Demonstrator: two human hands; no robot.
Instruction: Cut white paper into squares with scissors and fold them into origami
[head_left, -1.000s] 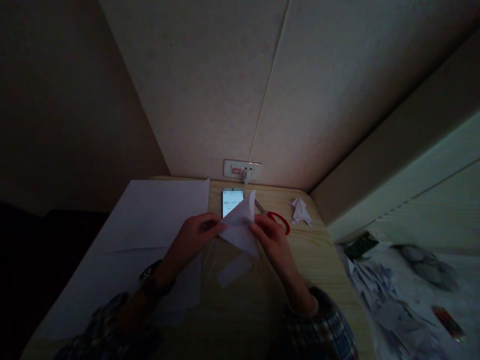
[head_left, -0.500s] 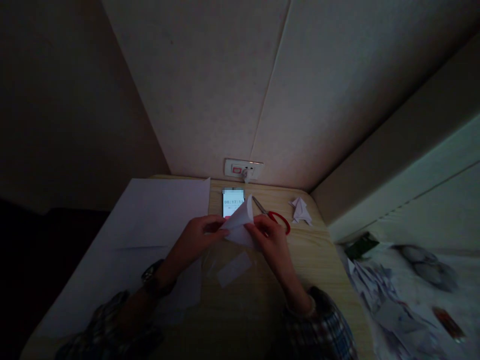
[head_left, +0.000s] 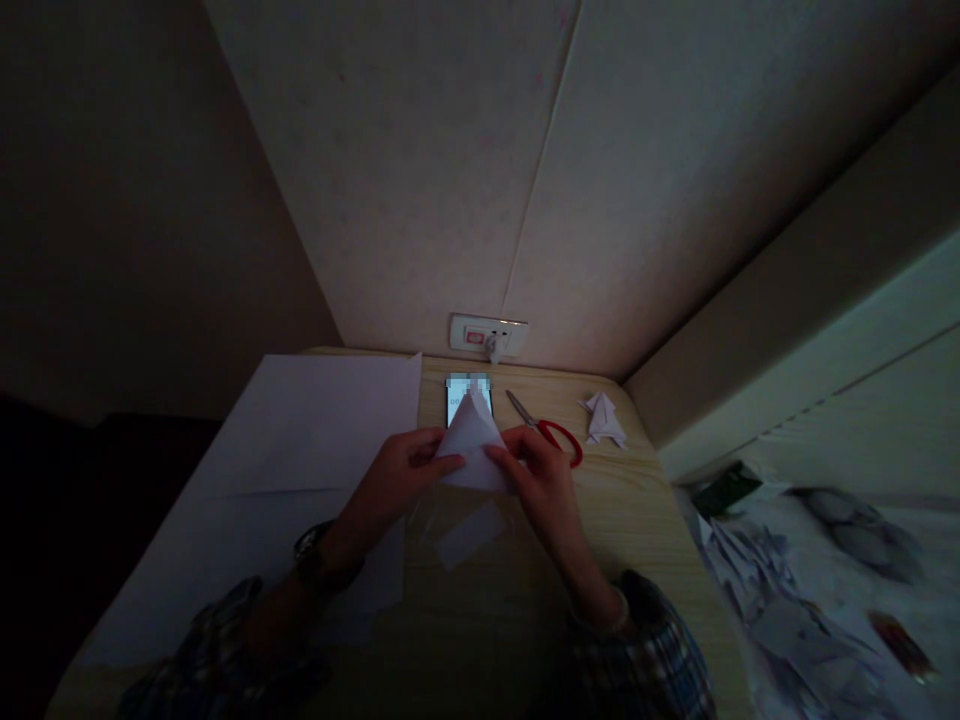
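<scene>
A white folded paper [head_left: 471, 445], now a triangle with its point away from me, is held over the wooden table [head_left: 525, 600]. My left hand [head_left: 401, 478] pinches its left lower corner. My right hand [head_left: 536, 480] pinches its right lower corner. Both hands are closed on the paper. The triangle's tip covers part of a lit phone [head_left: 469, 395] lying behind it. A small paper strip [head_left: 469, 535] lies on the table just below the hands.
Large white sheets [head_left: 300, 450] cover the table's left side. Red-handled scissors [head_left: 551, 438] and a folded paper figure [head_left: 602, 418] lie to the right. A wall socket [head_left: 487, 337] sits behind the phone. Paper scraps [head_left: 757, 600] are piled on the surface at right.
The paper went from a loose tilted sheet to a flatter, upright triangle. Both hands shifted slightly as they brought its sides together.
</scene>
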